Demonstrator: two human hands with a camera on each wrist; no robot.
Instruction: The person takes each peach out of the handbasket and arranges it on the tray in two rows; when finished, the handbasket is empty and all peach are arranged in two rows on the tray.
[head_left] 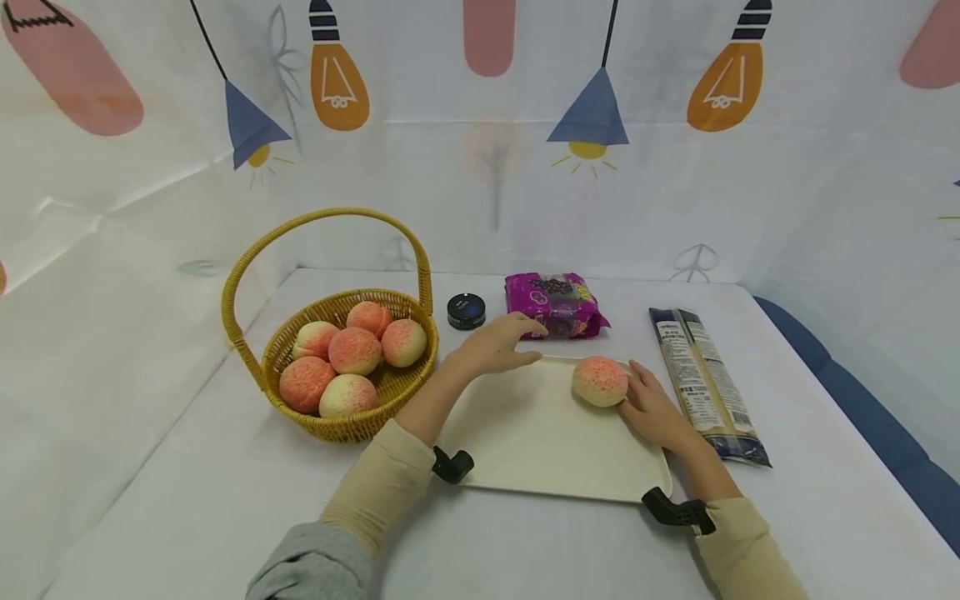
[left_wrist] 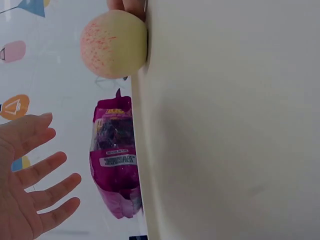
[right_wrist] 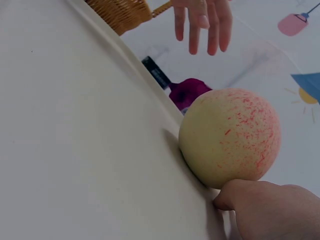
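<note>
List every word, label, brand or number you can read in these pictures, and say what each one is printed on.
No text reads clearly enough to quote.
Purple snack packet: print and a white label, too blurred to read.
Long dark packet: white panels of fine print, too small to read.
Small round black tin: a bluish mark on the lid, unreadable.
Backdrop: only drawings of bulbs and lamps, no words.
Tray, basket and peaches: no text.

A wicker basket (head_left: 247,354) holding six peaches (head_left: 355,350) stands near the table's (head_left: 187,500) left edge. Along the far edge sit a small dark round tin (head_left: 466,310) and a purple snack packet (head_left: 555,304). A long dark noodle packet (head_left: 705,383) lies toward the right edge
</note>
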